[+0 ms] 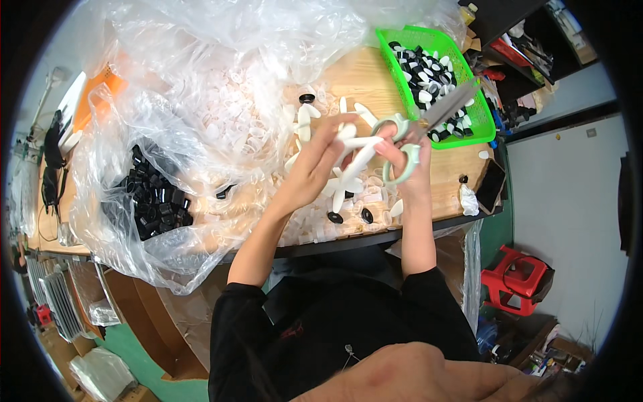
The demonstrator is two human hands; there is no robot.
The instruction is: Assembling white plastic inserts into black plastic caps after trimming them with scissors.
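Note:
In my right hand (414, 175) is a pair of scissors (450, 106) with pale green handles, its blades pointing up and right toward the green basket. My left hand (309, 171) is closed on a white plastic piece (362, 158) with several long oval arms joined at the middle. One arm of the piece reaches to the fingers of my right hand; whether they pinch it I cannot tell. Below the hands lie more white oval pieces (340, 193), small clear plastic parts (305, 231) and black round caps (367, 215).
A green basket (491, 124) of black and white parts stands at the far right. Clear plastic bags (201, 37) cover the left and back, holding clear parts (234, 110) and black caps (159, 201). A phone (492, 179) lies near the right edge; a red stool (512, 281) stands beyond.

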